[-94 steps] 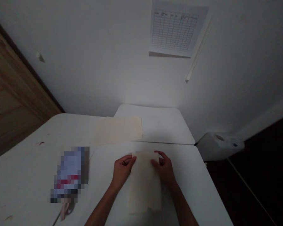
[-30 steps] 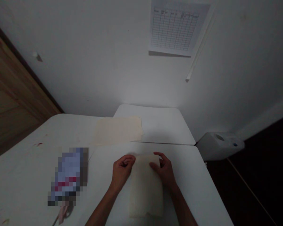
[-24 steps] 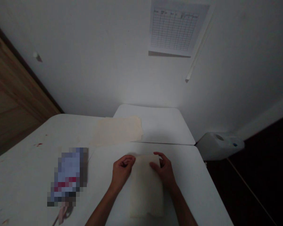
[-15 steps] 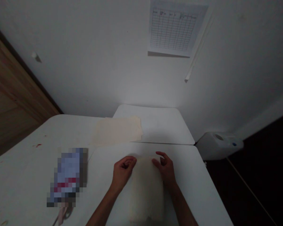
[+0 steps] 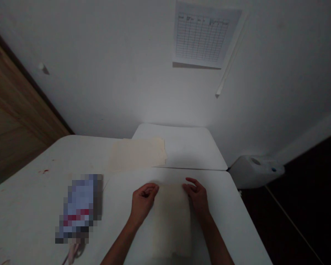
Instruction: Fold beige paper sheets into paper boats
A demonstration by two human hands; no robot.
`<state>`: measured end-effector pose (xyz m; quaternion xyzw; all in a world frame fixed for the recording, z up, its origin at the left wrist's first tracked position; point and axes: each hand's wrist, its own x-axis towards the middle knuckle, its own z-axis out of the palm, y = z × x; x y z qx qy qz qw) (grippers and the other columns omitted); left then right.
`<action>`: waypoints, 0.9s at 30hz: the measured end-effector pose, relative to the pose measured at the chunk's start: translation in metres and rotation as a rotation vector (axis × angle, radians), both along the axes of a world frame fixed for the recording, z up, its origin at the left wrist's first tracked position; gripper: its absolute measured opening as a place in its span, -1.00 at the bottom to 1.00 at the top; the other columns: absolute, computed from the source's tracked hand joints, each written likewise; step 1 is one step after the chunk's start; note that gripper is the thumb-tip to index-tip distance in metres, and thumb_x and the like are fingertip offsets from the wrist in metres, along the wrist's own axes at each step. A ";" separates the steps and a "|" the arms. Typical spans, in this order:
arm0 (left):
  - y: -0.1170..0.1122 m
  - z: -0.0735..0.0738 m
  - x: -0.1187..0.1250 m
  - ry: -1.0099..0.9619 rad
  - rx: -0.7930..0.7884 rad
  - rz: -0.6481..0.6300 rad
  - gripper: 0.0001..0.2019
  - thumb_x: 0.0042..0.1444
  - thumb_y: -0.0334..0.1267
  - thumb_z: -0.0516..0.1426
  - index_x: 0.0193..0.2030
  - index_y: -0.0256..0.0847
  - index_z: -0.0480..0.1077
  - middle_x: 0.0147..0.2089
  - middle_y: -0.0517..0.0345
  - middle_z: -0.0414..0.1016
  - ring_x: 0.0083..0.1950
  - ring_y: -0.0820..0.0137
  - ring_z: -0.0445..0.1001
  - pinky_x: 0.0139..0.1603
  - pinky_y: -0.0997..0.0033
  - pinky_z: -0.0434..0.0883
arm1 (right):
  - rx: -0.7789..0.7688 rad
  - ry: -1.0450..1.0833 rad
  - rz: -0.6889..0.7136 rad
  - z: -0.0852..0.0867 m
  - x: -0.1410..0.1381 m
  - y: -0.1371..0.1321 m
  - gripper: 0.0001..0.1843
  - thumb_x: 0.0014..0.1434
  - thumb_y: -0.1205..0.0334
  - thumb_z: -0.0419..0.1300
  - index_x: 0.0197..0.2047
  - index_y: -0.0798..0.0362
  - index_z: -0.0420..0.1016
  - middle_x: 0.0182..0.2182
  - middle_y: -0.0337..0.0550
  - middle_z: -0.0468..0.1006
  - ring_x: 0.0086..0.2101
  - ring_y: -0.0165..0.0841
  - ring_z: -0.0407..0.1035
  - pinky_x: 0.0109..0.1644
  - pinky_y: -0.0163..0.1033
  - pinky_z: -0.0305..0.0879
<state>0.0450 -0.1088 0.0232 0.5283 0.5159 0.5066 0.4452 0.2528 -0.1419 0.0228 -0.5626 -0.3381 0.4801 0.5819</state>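
Note:
A cream rectangular sheet [image 5: 172, 217], which could be paper or thin cloth, lies lengthwise in front of me. At its far left corner, my left hand [image 5: 145, 197] is closed, pinching the edge between thumb and fingers. My right hand [image 5: 197, 193] is at the far right corner, thumb and curled fingers closed on it while one finger sticks out. A small dark patch shows at the sheet's near end. Farther off, a flat stack of similar cream sheets [image 5: 138, 154] lies across the joint between the tables.
The white table [image 5: 226, 221] meets a second white table [image 5: 193, 147] by the wall. On the left lies a pixelated blue-and-white item [image 5: 79, 206] with a cord-like end. A white plastic jug [image 5: 253, 171] stands beyond the right edge. A printed chart [image 5: 201, 36] hangs on the wall.
My right hand has shifted slightly right, from the sheet's far edge out to its corner. My left hand has stayed almost in place at the other corner.

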 end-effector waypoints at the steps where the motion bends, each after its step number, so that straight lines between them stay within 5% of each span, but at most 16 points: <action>1: 0.000 0.000 0.000 0.002 0.003 0.000 -0.70 -0.05 -0.01 0.27 -0.40 -0.26 0.52 -0.48 0.12 0.54 -0.46 0.38 0.48 -0.43 0.47 0.39 | 0.005 -0.011 -0.008 0.000 0.001 0.000 -0.35 -0.13 -0.11 0.41 -0.05 0.13 0.46 -0.46 -0.12 0.62 -0.46 -0.29 0.47 -0.38 -0.25 0.36; 12: 0.002 -0.008 0.000 0.036 0.022 -0.004 -0.76 0.00 -0.07 0.26 -0.38 -0.24 0.54 -0.48 0.14 0.56 -0.45 0.38 0.50 -0.42 0.49 0.40 | 0.013 -0.087 -0.054 0.001 0.006 0.001 -0.41 -0.19 -0.03 0.46 -0.11 0.10 0.50 -0.34 -0.03 0.65 -0.29 -0.17 0.55 -0.17 -0.12 0.45; 27: 0.002 -0.002 0.000 0.015 0.025 0.016 -0.77 -0.04 -0.09 0.27 -0.39 -0.24 0.54 -0.49 0.16 0.55 -0.47 0.41 0.48 -0.44 0.51 0.38 | 0.050 -0.006 -0.020 -0.007 0.008 0.004 -0.45 -0.15 -0.08 0.43 -0.18 0.13 0.53 -0.33 0.02 0.65 -0.35 -0.19 0.54 -0.29 -0.17 0.46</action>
